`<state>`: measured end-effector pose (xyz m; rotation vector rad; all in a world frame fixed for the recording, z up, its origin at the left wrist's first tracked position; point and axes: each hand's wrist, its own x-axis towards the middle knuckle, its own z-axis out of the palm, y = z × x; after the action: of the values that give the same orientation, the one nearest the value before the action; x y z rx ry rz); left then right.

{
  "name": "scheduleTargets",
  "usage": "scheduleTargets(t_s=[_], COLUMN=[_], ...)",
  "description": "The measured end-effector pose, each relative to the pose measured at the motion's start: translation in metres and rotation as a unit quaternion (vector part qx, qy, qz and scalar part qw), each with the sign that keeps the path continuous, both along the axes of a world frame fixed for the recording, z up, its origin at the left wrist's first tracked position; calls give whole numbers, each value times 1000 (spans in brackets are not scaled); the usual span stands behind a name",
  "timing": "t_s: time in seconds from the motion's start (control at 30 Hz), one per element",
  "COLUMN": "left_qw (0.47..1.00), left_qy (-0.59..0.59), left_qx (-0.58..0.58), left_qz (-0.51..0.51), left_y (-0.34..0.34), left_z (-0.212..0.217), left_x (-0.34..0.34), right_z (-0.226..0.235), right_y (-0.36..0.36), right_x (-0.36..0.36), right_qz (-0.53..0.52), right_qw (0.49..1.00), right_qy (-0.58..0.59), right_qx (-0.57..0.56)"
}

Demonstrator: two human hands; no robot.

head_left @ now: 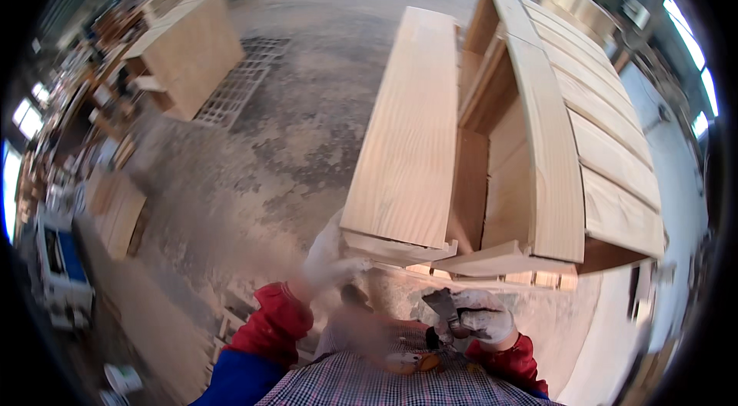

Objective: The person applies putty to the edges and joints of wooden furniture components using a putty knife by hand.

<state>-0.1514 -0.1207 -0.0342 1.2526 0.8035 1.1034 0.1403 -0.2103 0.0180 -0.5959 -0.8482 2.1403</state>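
Observation:
A wooden drawer (407,137) with a pale, broad front panel juts from an unpainted wooden cabinet (607,106). My left hand (327,260), in a white glove, grips the near left corner of that panel; its fingers go partly out of sight behind the edge, and the thumb lies by the end. In my right hand (486,317), also gloved and stained dark, is a putty knife (442,303) with a flat, dirty blade, held close to my body below the drawer. A second open drawer (550,152) sits beside the first, its inside partly visible.
Another wooden cabinet (188,48) stands at the far left beside a slatted pallet (244,71). Stacked boards (114,210) and a white-and-blue machine (65,267) line the left side. A white bucket (123,379) is at the lower left. The concrete floor (284,152) is worn and patchy.

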Motion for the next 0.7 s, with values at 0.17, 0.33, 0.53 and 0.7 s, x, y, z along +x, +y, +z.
scheduleTargets(t_s=[0.17, 0.33, 0.53, 0.7], left_qw=[992, 989, 987, 990], left_qy=[1, 8, 43, 60], left_qx=[-6, 39, 108, 35], left_qz=[-129, -145, -110, -120], left_y=[17, 22, 36, 51], left_z=[-19, -2, 35, 53], left_x=[-3, 18, 20, 23], right_z=[21, 15, 58, 98], right_y=[-24, -45, -35, -4], right_x=[-41, -52, -101, -130], right_qz=[-109, -201, -395, -440], right_qw=[991, 967, 842, 578], right_qy=[59, -45, -226, -548], right_qx=[59, 148, 291, 415])
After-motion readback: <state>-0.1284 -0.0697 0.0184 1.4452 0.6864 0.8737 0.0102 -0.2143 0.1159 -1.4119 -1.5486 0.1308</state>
